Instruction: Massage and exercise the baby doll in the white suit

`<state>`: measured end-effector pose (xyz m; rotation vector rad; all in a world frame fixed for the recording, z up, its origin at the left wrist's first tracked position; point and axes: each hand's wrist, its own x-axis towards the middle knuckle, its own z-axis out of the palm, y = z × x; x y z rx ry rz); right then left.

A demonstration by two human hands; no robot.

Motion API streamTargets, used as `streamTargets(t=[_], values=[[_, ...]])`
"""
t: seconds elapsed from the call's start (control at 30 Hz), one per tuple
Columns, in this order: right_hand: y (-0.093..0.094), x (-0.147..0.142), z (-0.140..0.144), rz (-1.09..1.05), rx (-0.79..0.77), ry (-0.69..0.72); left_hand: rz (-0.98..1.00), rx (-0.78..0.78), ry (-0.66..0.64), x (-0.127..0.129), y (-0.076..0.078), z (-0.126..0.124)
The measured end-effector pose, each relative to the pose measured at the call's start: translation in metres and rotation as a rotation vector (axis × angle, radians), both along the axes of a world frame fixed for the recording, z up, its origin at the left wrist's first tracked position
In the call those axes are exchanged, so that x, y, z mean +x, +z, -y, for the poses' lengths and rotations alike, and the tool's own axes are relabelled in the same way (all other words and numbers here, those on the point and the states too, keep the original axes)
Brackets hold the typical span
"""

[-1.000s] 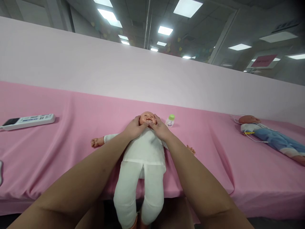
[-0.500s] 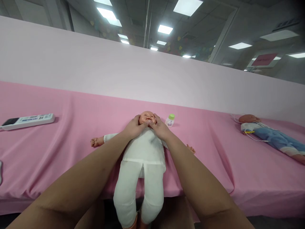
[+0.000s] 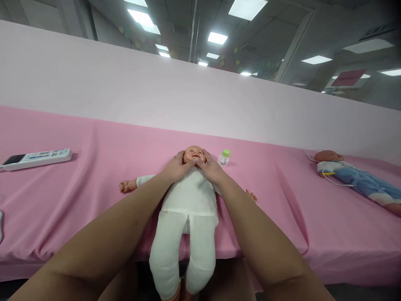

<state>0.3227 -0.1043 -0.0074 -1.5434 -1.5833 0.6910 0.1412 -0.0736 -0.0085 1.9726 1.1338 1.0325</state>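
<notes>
A baby doll in white clothes lies on its back on the pink-covered table, legs hanging over the near edge. My left hand cups the left side of the doll's head, its thumb on the chin. My right hand cups the other side, with its thumb meeting the left one under the doll's mouth. Both of the doll's arms stick out sideways from under my forearms.
A small white bottle with a green cap stands just right of the doll's head. A white remote control lies far left. A second doll in blue clothes lies at the right. A pale partition wall runs behind the table.
</notes>
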Motion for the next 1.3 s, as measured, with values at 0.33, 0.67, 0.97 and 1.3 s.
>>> streamTargets(t=[0.33,0.67,0.97,1.3], values=[[-0.002,0.001,-0.002,-0.010,0.014,0.004,0.002,0.003,-0.008,-0.001,-0.002,-0.001],[0.003,-0.001,0.003,0.022,-0.022,-0.013,0.018,-0.017,-0.032,-0.003,0.000,-0.001],[0.003,-0.001,0.003,0.024,-0.019,-0.013,0.031,-0.069,-0.072,-0.005,0.008,0.004],[0.004,-0.002,0.003,0.021,-0.021,-0.016,0.041,-0.058,-0.082,-0.005,0.008,0.004]])
